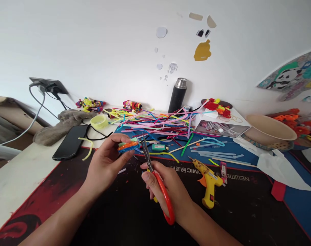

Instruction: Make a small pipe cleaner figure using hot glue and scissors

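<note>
Pinched between the thumb and fingers of my left hand [105, 162] is a small bundle of pipe cleaners [128, 146], orange, blue and pale green. My right hand [168, 184] grips a pair of scissors [163, 194] with red handles. Their blades point up and away, slightly parted, with the tips close by the bundle's right end. Whether the blades touch it I cannot tell. Just beyond lies a green and white box-like piece [159, 147], and a yellow pipe cleaner [168, 154] rests near the blades.
A yellow glue gun [208, 181] lies to the right on the dark mat [114, 215]. Loose pipe cleaners [155, 119] are heaped at the back, before a black thermos [177, 95]. A phone [70, 143] is at left; a beige bowl [270, 128] stands at right.
</note>
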`<state>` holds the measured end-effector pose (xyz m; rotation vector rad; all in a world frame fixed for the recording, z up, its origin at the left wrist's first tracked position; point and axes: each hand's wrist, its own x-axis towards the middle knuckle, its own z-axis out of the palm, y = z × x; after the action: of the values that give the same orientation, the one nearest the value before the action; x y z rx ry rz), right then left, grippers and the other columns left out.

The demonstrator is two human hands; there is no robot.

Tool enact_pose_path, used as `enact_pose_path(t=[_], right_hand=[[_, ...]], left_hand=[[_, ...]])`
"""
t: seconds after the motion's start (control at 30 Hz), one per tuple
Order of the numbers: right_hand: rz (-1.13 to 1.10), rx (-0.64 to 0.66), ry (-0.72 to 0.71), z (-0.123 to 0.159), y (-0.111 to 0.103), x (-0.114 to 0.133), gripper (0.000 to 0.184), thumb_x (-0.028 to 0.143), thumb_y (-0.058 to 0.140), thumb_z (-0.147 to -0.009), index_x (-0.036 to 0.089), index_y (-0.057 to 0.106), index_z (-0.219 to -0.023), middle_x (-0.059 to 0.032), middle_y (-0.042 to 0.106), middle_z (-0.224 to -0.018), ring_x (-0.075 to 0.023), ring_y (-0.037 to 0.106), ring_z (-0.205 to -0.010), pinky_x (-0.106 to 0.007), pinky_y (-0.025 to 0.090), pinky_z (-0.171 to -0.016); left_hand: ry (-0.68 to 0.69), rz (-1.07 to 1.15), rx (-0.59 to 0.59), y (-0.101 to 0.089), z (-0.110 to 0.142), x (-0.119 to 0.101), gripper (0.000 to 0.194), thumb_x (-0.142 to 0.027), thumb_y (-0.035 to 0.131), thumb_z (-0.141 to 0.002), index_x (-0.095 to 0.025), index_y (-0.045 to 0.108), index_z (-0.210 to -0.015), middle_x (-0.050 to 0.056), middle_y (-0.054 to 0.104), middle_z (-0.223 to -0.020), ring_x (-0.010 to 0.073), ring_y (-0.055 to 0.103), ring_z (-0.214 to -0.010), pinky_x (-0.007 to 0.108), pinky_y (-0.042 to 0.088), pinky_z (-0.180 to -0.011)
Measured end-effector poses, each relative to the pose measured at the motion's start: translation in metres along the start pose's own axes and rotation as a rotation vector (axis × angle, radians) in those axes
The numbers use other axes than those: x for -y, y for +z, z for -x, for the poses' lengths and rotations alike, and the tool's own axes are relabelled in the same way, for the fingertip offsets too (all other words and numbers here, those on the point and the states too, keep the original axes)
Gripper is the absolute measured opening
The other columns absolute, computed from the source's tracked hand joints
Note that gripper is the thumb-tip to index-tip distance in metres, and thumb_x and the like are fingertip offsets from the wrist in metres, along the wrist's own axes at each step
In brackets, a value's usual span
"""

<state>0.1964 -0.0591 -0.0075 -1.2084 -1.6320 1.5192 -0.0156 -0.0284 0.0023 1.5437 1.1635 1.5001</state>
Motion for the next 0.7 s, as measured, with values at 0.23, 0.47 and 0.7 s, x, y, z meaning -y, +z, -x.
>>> enact_pose_path(t=[0.23, 0.47, 0.7], right_hand=[[0.031, 0.012, 0.003, 0.0013, -0.0008, 0.0034, 0.059, 0.071, 0.062, -0.101, 0.019, 0.073, -0.126, 0.0024, 0.060, -0.063, -0.0163, 0.063, -0.054, -0.027, 0.049, -0.056], [0.027, 0.018, 0.027, 0.0013, 0.0004, 0.0062, 0.054, 0.066, 0.064, -0.102, 0.018, 0.073, -0.124, 0.0031, 0.060, -0.062, -0.0149, 0.061, -0.052, -0.026, 0.047, -0.054], [0.022, 0.003, 0.037, 0.0008, 0.0013, 0.0035, 0.051, 0.068, 0.066, -0.101, 0.021, 0.074, -0.118, 0.0029, 0.059, -0.062, -0.0145, 0.057, -0.051, -0.027, 0.045, -0.052]], left_hand=[[0.136, -0.116, 0.037, 0.0003, 0.0020, 0.0010, 0.021, -0.013, 0.076, -0.095, -0.029, 0.070, -0.109, 0.002, 0.066, -0.106, 0.0195, 0.066, -0.103, 0.031, 0.057, -0.091], [0.200, -0.235, 0.060, -0.0009, 0.0043, 0.0047, 0.021, -0.012, 0.072, -0.096, -0.028, 0.069, -0.110, 0.003, 0.065, -0.111, 0.0222, 0.065, -0.111, 0.034, 0.057, -0.094], [0.181, -0.250, 0.049, 0.0012, 0.0056, 0.0018, 0.018, -0.016, 0.075, -0.096, -0.029, 0.071, -0.108, 0.005, 0.066, -0.111, 0.0246, 0.065, -0.109, 0.036, 0.055, -0.091]])
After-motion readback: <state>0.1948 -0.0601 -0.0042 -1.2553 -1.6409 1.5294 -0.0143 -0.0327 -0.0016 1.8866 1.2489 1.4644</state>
